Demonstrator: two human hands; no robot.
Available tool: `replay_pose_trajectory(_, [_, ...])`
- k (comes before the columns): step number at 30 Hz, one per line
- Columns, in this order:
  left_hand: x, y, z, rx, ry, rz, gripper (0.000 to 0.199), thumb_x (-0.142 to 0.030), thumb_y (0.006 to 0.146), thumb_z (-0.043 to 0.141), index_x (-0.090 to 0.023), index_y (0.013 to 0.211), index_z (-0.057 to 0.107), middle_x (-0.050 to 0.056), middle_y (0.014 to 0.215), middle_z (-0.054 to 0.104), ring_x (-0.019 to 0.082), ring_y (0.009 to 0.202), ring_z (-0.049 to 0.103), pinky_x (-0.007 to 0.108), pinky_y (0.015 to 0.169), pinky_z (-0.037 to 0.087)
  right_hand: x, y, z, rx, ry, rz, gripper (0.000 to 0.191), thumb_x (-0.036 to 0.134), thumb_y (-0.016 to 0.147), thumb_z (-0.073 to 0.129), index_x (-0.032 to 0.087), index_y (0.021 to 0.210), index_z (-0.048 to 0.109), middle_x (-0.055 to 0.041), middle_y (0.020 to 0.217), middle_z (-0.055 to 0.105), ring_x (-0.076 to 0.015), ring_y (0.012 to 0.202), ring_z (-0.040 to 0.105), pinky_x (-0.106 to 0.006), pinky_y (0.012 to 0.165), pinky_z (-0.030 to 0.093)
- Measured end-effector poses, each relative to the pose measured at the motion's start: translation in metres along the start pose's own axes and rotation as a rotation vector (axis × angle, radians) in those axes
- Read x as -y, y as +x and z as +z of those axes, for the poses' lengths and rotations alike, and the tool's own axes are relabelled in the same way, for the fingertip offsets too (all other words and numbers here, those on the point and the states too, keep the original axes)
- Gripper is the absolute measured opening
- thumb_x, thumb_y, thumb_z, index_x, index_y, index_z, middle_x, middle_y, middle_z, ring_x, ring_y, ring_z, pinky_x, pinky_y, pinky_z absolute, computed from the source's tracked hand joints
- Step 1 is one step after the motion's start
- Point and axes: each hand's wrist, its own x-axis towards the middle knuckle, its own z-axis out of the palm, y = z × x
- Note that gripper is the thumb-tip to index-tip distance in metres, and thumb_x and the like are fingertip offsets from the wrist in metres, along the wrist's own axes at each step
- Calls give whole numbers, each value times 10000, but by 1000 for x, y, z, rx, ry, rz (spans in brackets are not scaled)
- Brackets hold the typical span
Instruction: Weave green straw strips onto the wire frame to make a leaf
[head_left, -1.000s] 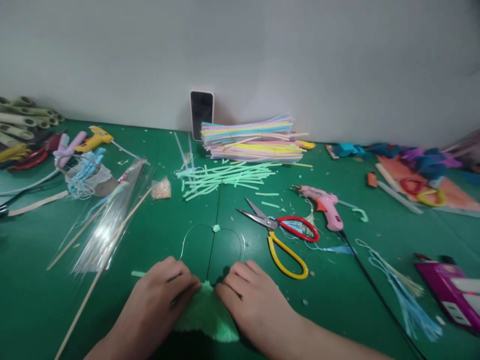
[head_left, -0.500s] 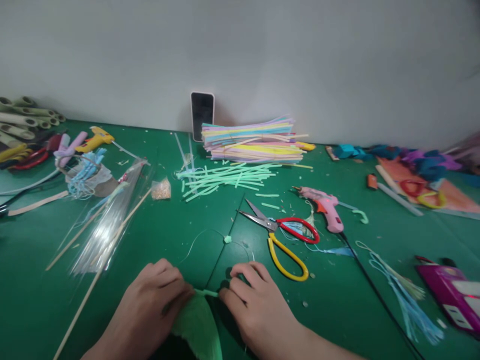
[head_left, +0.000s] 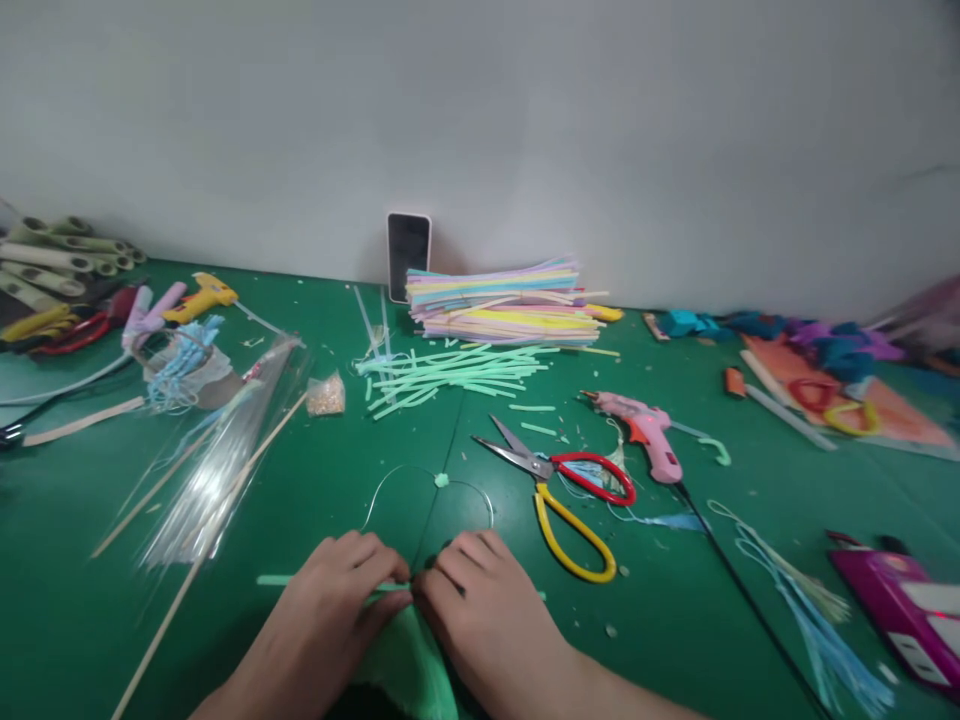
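Green tabletop (head_left: 300, 480). Pale green strip (head_left: 391, 587) runs crosswise, clamped in my left hand (head_left: 330, 600); right hand (head_left: 487, 610) just beside, its fingers' grip hidden, can't tell. Green piece (head_left: 421, 665) my side of fingers.

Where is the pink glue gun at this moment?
In the head view, the pink glue gun lies on the green table, right of centre, just beyond and to the right of the open scissors.
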Motion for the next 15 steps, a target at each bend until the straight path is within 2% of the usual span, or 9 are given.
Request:
replay_pose_trajectory(4, [1,0,7,-12,-24,3,261,-325,987,436,-230,832,622,10,829,646,202,791,581,335,718,410,2,-1,6,28,16,-12,139,183,784,733,172,765,596,-21,735,598,-189,700,486,-330,652,326])
replay_pose_trajectory(6, [1,2,8,-86,4,40,239,-292,983,444,-237,847,633,8,832,650,198,785,589,329,718,421,0,0,5,29,44,11,115,181,803,701,175,767,592,-22,741,600,-192,701,494,-329,642,327])
replay_pose_trajectory(8, [1,3,6,-278,84,86,159,-274,955,501,-262,982,657,21,932,664,210,869,606,343,780,435,-5,2,2,11,90,66,72,174,830,660,181,801,595,-24,764,609,-196,716,511,-328,652,341])
replay_pose_trajectory(11, [3,1,1,-701,220,71,319,-293,866,633,-305,1185,624,56,1100,634,261,1012,587,411,912,413,-15,7,-5,-70,184,170,42,153,876,592,194,866,594,-28,814,623,-196,748,540,-316,685,380])
replay_pose_trajectory(13, [3,-2,2,-922,124,-58,382,-368,776,727,-281,1138,641,72,1046,617,271,957,587,412,887,451,-21,12,-8,-161,241,221,81,144,912,536,199,877,584,-34,826,623,-190,754,553,-301,687,405])
replay_pose_trajectory(14, [2,-3,4,-980,16,-147,479,-440,701,780,-258,1121,639,75,1005,615,264,892,592,394,832,487,-23,14,-9,-212,265,231,98,142,925,514,198,877,579,-39,826,620,-186,751,559,-292,683,417])
replay_pose_trajectory(15, [-2,-3,7,-1028,-169,-271,619,-471,661,801,-230,1193,597,92,1053,613,263,884,607,381,805,512,-24,16,-9,-264,285,234,105,145,933,502,197,879,575,-44,825,618,-184,747,564,-285,679,429])
